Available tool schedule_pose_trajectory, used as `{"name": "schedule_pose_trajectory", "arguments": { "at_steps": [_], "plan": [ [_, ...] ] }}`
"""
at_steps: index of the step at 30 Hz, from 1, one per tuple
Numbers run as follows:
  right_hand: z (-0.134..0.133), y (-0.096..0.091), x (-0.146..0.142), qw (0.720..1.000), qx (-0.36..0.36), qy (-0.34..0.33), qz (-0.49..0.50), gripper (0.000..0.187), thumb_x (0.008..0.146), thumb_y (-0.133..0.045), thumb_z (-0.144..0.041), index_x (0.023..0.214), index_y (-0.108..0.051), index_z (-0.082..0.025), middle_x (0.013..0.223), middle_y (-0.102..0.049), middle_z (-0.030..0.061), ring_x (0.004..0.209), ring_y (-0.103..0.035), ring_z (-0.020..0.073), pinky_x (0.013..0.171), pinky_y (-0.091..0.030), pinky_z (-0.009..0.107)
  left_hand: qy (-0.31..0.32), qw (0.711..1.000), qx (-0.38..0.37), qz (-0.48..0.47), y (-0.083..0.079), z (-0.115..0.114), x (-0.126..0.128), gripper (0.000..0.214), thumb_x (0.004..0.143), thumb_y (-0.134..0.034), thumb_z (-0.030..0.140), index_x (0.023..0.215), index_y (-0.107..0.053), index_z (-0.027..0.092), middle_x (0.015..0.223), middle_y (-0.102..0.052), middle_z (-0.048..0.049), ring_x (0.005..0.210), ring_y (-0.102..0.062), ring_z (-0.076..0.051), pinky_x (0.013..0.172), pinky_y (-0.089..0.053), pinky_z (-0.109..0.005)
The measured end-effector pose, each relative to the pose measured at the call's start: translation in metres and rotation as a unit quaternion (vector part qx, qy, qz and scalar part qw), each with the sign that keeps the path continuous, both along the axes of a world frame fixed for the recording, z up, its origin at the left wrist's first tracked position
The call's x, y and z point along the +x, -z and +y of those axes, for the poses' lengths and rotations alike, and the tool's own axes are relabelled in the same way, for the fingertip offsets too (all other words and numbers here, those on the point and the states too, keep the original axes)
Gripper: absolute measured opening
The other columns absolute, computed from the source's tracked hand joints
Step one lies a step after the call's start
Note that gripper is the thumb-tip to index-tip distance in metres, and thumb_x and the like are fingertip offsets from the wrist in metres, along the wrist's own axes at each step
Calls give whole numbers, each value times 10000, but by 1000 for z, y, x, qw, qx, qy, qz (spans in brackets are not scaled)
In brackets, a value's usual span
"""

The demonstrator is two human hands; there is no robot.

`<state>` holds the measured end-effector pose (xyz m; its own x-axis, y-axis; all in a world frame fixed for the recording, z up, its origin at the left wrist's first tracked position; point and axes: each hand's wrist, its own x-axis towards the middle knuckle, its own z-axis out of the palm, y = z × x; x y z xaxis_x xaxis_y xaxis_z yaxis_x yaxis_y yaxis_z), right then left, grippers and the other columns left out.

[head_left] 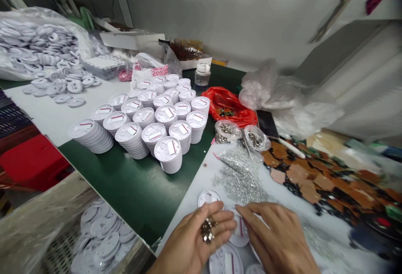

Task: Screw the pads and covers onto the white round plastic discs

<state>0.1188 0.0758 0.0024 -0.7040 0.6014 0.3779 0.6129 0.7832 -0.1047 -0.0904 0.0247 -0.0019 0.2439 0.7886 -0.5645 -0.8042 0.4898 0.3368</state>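
Note:
My left hand (190, 240) lies palm up with its fingers slightly curled, cradling a small heap of shiny metal pieces (207, 230). Just beside it, my right hand (279, 236) is palm down over a round white plastic disc (240, 233). Its fingers are held together and bent toward the disc; whatever the tips hold, if anything, is hidden. Another white disc (226, 262) shows below, partly covered by the left hand. Beyond the left fingers sits one more disc (209, 196). Loose tiny silvery parts (241, 177) are spread on the pale sheet ahead.
Stacks of white discs (169, 152) crowd the green table (138, 194). Two small bags of metal parts (228, 129), a red bag (229, 104) and a bottle (202, 75) stand behind. Brown and black pieces (326, 182) lie right. A crate of discs (103, 240) is lower left.

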Motion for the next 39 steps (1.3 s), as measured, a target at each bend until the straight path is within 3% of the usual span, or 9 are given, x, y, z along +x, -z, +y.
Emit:
{"name": "schedule_pose_trajectory", "arguments": {
  "at_steps": [4, 7, 12, 17, 24, 29, 34, 39],
  "plan": [
    [-12, -6, -12, 997, -38, 19, 66, 225, 1039, -473, -242, 1152, -665, -270, 996, -745, 36, 909, -644, 228, 834, -399, 385, -6, 999, -14, -49, -1, 4, 20, 354, 983, -662, 354, 1152, -733, 51, 1265, -684, -208, 1213, -648, -299, 1052, -498, -378],
    [-19, -4, -16, 987, -92, 47, 120, 249, 1050, -440, -235, 1046, -686, -273, 951, -744, 33, 882, -648, 223, 831, -412, 396, 1, 999, -15, -41, 2, 7, 30, 340, 995, -639, 350, 1131, -742, 55, 1300, -663, -205, 1234, -630, -295, 1041, -504, -366],
    [-16, -5, 3, 974, -140, 67, 167, 146, 990, -546, -184, 1035, -657, -267, 948, -717, 27, 868, -657, 202, 754, -478, 342, 31, 999, -4, -11, 1, 7, 39, 354, 889, -781, 379, 1070, -750, 77, 1121, -731, -174, 1083, -703, -273, 1002, -532, -371],
    [-10, -1, 15, 962, -158, 74, 211, 147, 980, -559, -171, 1026, -665, -262, 952, -714, 43, 898, -679, 206, 754, -557, 315, 91, 994, 50, 28, 2, 6, 51, 442, 771, -881, 468, 984, -739, 108, 931, -749, -107, 851, -730, -176, 807, -565, -259],
    [-14, -2, 19, 977, -97, 52, 182, 144, 958, -587, -163, 1024, -675, -255, 922, -732, 31, 848, -702, 207, 728, -547, 340, 156, 966, 130, 157, 9, 6, 53, 575, 792, -739, 696, 837, -640, 131, 626, -639, -14, 513, -580, -100, 526, -459, -206],
    [-18, -2, 21, 971, -126, 61, 193, 121, 963, -581, -165, 1002, -653, -254, 911, -723, 26, 844, -698, 195, 740, -555, 323, 192, 933, 177, 249, 11, 5, 52, 633, 827, -600, 794, 797, -565, 163, 591, -601, 4, 429, -500, -75, 463, -363, -189],
    [-20, 1, 21, 966, -149, 73, 201, 119, 953, -579, -155, 951, -643, -256, 881, -711, 18, 814, -688, 187, 725, -561, 309, 206, 897, 207, 331, 7, 5, 52, 546, 934, -503, 710, 735, -496, 202, 516, -501, 40, 407, -376, -77, 438, -294, -208],
    [-23, 0, 21, 971, -134, 56, 191, 144, 931, -604, -128, 978, -652, -255, 884, -722, 35, 808, -700, 205, 719, -554, 337, 194, 872, 201, 403, -4, 9, 48, 399, 944, -554, 509, 703, -528, 192, 471, -413, 67, 437, -337, -84, 468, -279, -219]
  ]
}}
